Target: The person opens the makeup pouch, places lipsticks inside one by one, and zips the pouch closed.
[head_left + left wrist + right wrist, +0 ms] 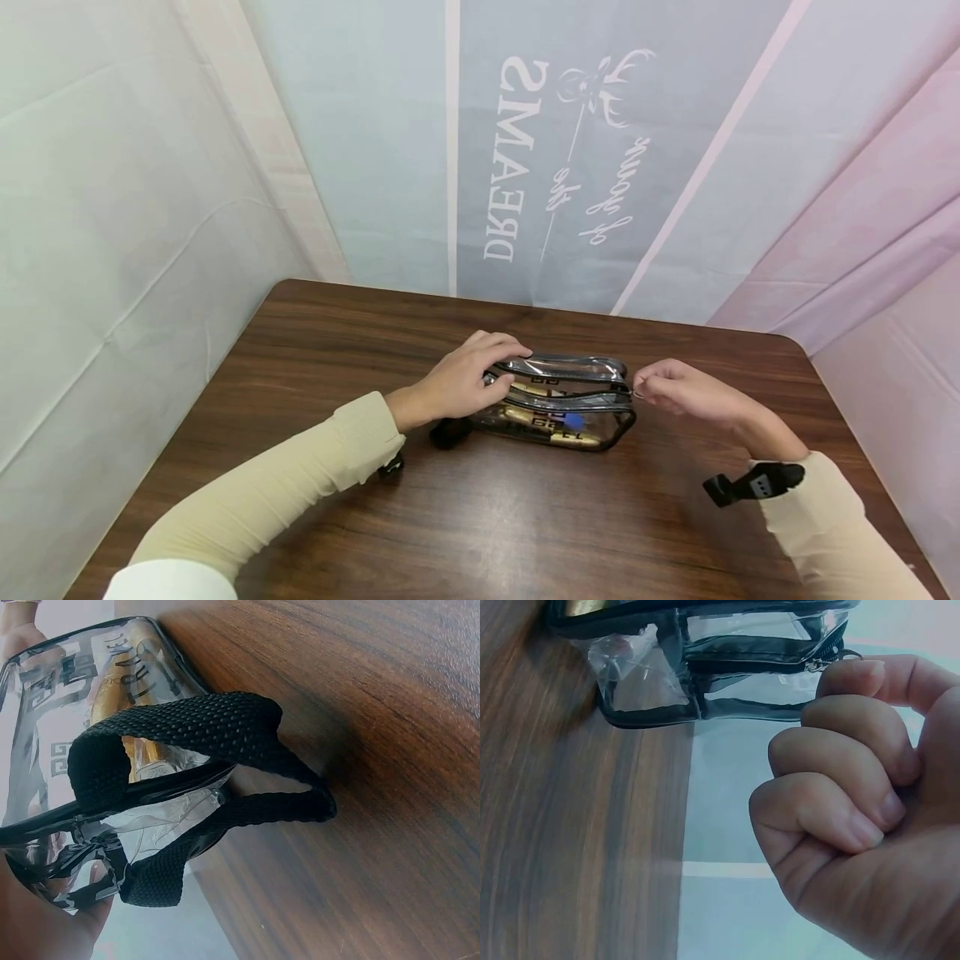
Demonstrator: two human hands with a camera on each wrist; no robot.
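A clear plastic zip pouch [592, 402] with black trim stands on the table. Gold-coloured items [112, 688] and a small blue thing [574, 420] show through its wall; their kind cannot be made out. My left hand [467, 377] grips the pouch's left end near the top, thumb on the near edge and fingers on the far one. Between those hands, the two top edges stand apart. At the opposite end, my right hand [692, 393] pinches the zipper pull [849, 655] between thumb and index finger, its other fingers curled into the palm.
A black woven strap [217, 727] loops out from the pouch's left end. The brown wooden table [480, 525] has its far edge against a printed cloth backdrop [397, 167]. Pale cloth walls rise on both sides. Each wrist wears a black camera mount [757, 483].
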